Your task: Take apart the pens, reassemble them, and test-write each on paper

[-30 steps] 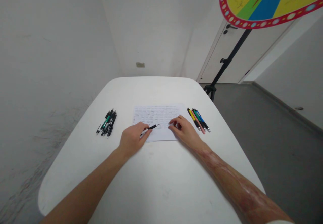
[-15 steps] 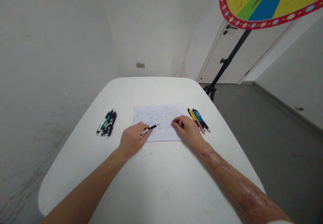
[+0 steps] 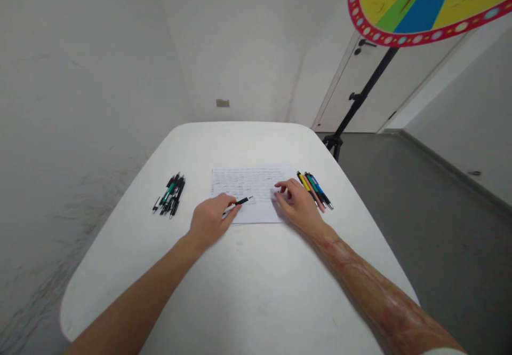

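My left hand (image 3: 212, 216) is closed around a black and white pen (image 3: 242, 201), whose thin tip points right over the written sheet of paper (image 3: 256, 213). To the right, my right hand (image 3: 295, 203) hovers at the paper's right side with thumb and index finger apart. I make out nothing between those fingers. Just beyond this hand lies a small group of pens (image 3: 316, 190) in yellow, pink, green and blue. The paper carries rows of handwriting on its upper part, and its lower right is partly covered by my right hand.
A pile of mostly black pens (image 3: 171, 195) lies on the left of the white table (image 3: 248, 280). Behind the table's right edge stands a black stand (image 3: 364, 93) bearing a colourful wheel (image 3: 424, 8). Walls (image 3: 240, 45) rise at the back and left.
My right thumb and index finger, pinched together before, have parted, and that hand has shifted slightly. My left hand keeps the pen in the same place.
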Demonstrator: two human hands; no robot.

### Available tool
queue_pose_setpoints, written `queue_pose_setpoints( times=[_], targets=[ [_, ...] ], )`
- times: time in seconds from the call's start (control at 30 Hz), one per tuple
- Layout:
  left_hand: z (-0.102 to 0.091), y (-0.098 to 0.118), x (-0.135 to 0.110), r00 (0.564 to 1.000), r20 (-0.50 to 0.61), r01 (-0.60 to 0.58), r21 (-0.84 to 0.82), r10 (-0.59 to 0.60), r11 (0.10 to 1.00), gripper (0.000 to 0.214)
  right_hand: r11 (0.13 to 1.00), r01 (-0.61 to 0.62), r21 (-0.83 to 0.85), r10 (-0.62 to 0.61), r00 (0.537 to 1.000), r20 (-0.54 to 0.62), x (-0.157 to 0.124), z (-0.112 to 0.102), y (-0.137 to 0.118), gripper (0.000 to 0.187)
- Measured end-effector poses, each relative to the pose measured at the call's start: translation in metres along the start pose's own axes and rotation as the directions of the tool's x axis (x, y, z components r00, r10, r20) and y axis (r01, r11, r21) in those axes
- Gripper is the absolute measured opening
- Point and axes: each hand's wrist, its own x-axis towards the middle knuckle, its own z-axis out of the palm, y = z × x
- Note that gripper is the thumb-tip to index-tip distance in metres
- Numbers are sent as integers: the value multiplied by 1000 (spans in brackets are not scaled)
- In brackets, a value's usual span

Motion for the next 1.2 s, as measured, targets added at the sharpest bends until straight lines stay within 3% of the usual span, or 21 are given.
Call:
queue_pose_setpoints(
  times=[0.13, 0.27, 0.43, 0.6, 0.97, 1.07, 1.2],
  targets=[
    [1, 1, -1, 999, 37, -37, -7, 37, 999, 22, 976, 99, 193, -100, 995, -5, -4, 1, -20, 8],
    [0, 3, 0, 992, 72, -100, -24, 101, 995, 25, 942, 87, 324, -113, 992, 62, -8, 8, -32, 11],
    [0, 4, 0, 989, 93, -110, -22, 112, 994, 27, 936, 36, 351, -86, 988, 130, -9, 11, -32, 15],
    [2, 3, -1, 991, 108, -80, -25, 82, 996, 28, 931, 51, 361, -107, 985, 139, -10, 12, -30, 11],
    [0, 6, 1, 984, 121, -135, -2, 134, 991, 30, 925, 61, 375, -129, 979, 158, -9, 10, -34, 12],
    [-1, 7, 2, 985, 122, -125, 13, 123, 992, 29, 929, 22, 368, -77, 988, 136, -8, 9, -34, 14],
    [-8, 4, 4, 987, 126, -103, 31, 98, 994, 26, 922, -23, 385, 17, 1000, 18, -7, 8, -30, 14]
  ],
)
